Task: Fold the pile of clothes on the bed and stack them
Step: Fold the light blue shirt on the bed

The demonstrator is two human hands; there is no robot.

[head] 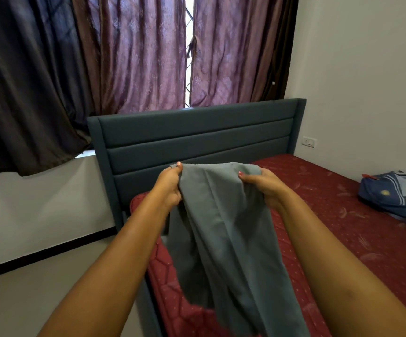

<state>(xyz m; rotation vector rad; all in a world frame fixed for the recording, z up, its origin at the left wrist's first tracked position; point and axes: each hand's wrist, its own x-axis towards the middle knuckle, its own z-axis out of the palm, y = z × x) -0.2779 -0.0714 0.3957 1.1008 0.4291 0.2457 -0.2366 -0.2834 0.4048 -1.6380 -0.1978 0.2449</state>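
Both hands hold the grey-green woven cloth garment [219,229] up over the left edge of the bed [343,210], the left hand [170,184] and right hand [266,186] each pinching its top edge. To fold it well, spread that edge taut, match the hanging halves, then lay it flat on the maroon patterned mattress, away from the blue striped clothes pile [398,198] at the right edge.

We are in a home bedroom. We see a bed with a red patterned mattress [330,198] and padded teal headboard [197,137]. Long purple curtains [143,57] cover the window behind.
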